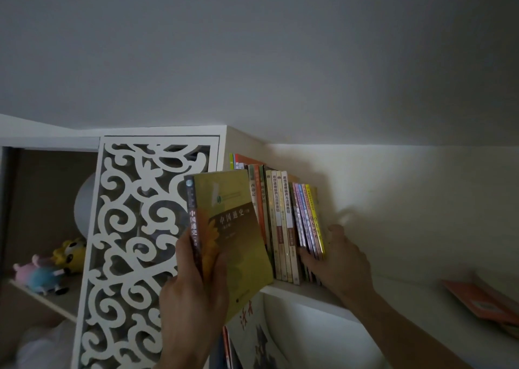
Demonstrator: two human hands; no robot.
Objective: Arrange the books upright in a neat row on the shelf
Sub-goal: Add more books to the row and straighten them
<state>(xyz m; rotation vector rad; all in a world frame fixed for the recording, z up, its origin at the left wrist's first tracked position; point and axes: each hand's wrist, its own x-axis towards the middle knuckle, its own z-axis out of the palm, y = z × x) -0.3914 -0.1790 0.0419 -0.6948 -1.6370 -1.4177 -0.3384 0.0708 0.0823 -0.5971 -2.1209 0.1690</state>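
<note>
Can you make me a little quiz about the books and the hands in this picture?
1. True or false: the left hand holds a yellow book.
2. What does the right hand touch?
A. the plush toys
B. the thin books at the row's right end
C. the orange book lying flat
3. Fill in: the books in the row stand on a white ____.

Key: 1 true; 2 B; 3 shelf.

— What's on the shelf [398, 293]?
— A row of books [283, 222] standing upright at its nine o'clock end; an orange book [483, 301] lying flat toward three o'clock, well apart.
</note>
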